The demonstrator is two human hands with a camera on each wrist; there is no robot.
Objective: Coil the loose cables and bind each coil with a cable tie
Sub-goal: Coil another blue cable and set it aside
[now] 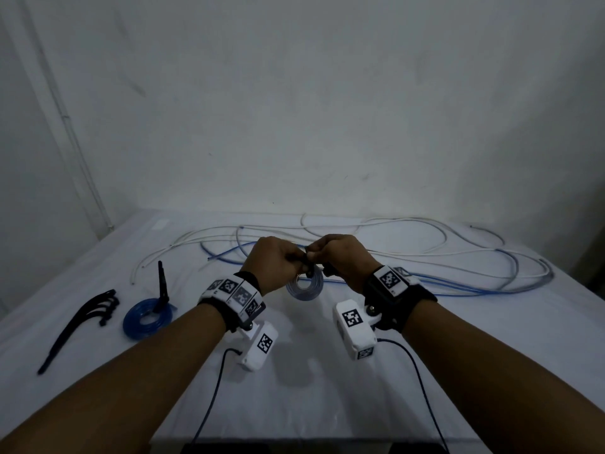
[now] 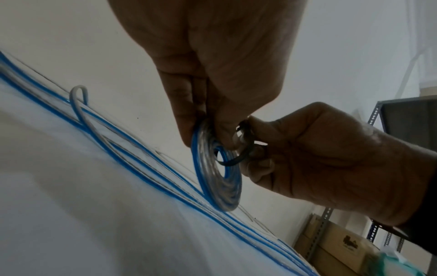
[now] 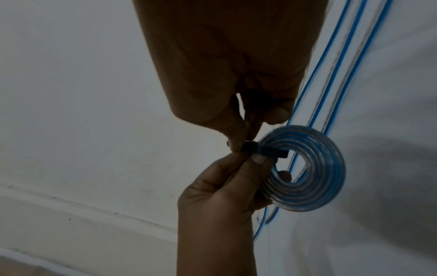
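Observation:
A flat spiral coil (image 1: 304, 286) of clear cable with a blue stripe hangs upright above the white table, between both hands. My left hand (image 1: 290, 257) pinches the coil's (image 3: 307, 173) upper edge, thumb on the strap, one fingertip showing through the centre hole. A black cable tie (image 3: 272, 152) loops through that hole and over the windings. My right hand (image 1: 317, 254) pinches the tie's head end (image 3: 248, 147). In the left wrist view the tie (image 2: 232, 161) forms a loose ring beside the coil (image 2: 220, 179), held by the right hand (image 2: 260, 149).
A bound blue coil (image 1: 147, 317) lies at the left with its tie tail (image 1: 162, 283) sticking up. Spare black ties (image 1: 82, 319) lie further left. Loose white and blue cables (image 1: 458, 257) sprawl across the back of the table (image 1: 311, 404), under the wall.

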